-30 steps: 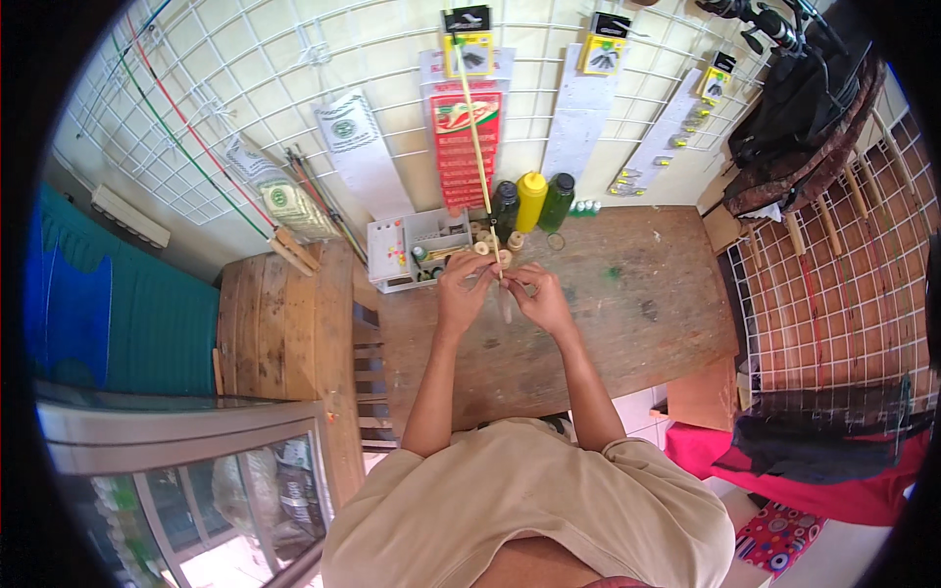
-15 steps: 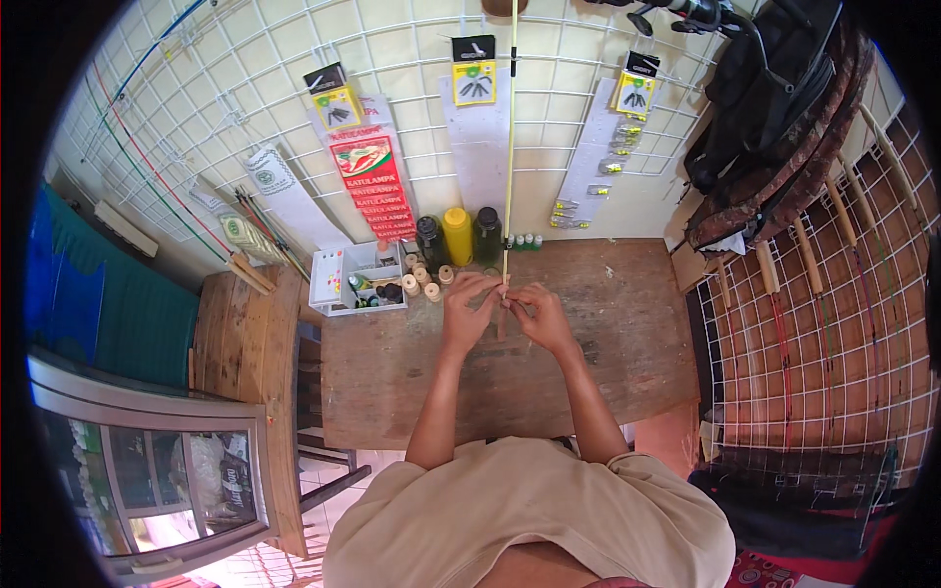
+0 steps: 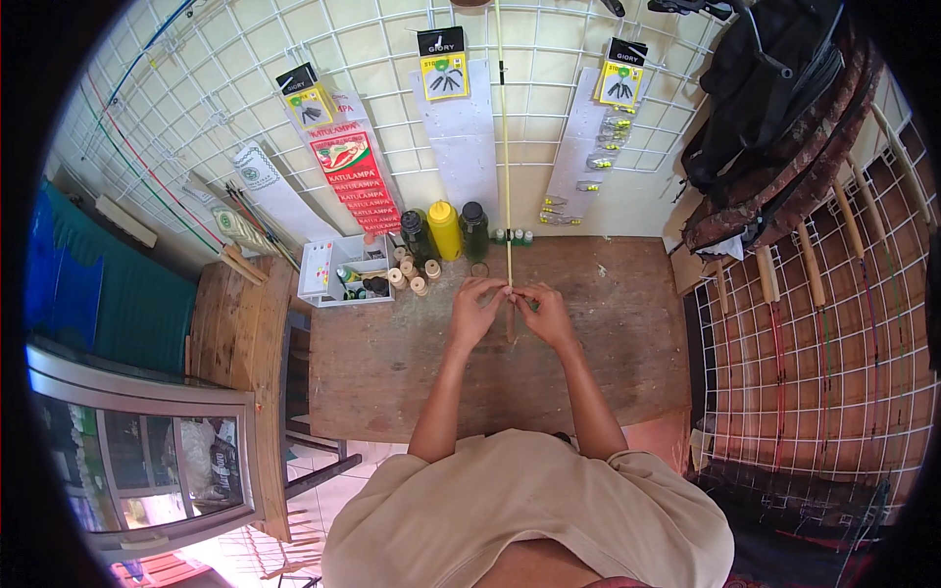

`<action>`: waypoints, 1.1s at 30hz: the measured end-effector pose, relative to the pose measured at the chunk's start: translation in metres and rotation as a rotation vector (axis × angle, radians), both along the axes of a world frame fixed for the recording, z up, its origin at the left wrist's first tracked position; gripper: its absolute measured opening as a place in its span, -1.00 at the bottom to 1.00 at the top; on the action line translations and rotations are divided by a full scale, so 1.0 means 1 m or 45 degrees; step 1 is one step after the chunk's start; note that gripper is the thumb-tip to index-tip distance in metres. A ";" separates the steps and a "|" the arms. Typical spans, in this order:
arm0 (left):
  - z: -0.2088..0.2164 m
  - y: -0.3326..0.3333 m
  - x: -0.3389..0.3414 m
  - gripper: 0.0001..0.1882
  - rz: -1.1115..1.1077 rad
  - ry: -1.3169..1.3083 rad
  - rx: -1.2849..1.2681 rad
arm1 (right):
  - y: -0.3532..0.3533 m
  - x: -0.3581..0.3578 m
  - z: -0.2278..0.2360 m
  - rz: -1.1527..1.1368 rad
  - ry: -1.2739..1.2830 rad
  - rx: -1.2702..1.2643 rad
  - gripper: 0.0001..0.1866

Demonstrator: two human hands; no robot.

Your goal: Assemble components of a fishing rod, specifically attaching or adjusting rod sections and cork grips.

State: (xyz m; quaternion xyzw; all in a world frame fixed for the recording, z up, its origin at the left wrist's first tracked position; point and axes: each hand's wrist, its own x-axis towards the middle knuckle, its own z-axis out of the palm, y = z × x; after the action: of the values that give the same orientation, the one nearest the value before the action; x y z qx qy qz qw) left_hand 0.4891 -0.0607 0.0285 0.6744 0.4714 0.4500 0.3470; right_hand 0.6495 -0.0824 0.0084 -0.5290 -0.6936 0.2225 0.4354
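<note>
A thin pale-yellow fishing rod (image 3: 506,167) with dark bands runs from the top of the view down to my fingers over the wooden table. Its brown handle (image 3: 511,321) points toward me, below the fingertips. My left hand (image 3: 476,308) pinches the rod from the left, just above the handle. From the right, my right hand (image 3: 545,316) closes thumb and fingers at the same spot, its fingertips almost meeting those of the left. Whether a small piece or thread lies between the fingertips is too small to tell.
Behind my left hand stand several wooden spools (image 3: 420,285), a white divided box (image 3: 319,271), a yellow bottle (image 3: 444,230) and dark bottles (image 3: 474,232). Small green-and-white bottles (image 3: 515,237) line the table's back edge. A white wire grid (image 3: 534,59) holds hanging packets; a black bag (image 3: 755,118) hangs right.
The view has shifted a little, so wall and table items sit further left. Both hands stay at the rod above its handle, fingertips slightly rearranged.
</note>
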 end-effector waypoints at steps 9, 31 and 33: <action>-0.006 0.001 -0.009 -0.86 0.005 0.040 0.097 | -0.003 -0.009 0.012 -0.037 0.164 -0.145 -0.82; 0.007 -0.020 -0.021 -0.65 0.039 0.072 0.005 | -0.018 -0.020 0.022 -0.288 0.047 0.120 -0.61; 0.012 -0.020 -0.022 -0.65 0.035 0.078 0.004 | -0.019 -0.022 0.022 -0.335 0.035 0.169 -0.56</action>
State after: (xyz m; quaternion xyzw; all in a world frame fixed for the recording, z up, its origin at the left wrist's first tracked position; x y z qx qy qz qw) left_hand 0.4667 -0.0811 0.0400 0.6819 0.4903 0.4345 0.3253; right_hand 0.6271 -0.1015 0.0302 -0.5824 -0.6252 0.1245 0.5044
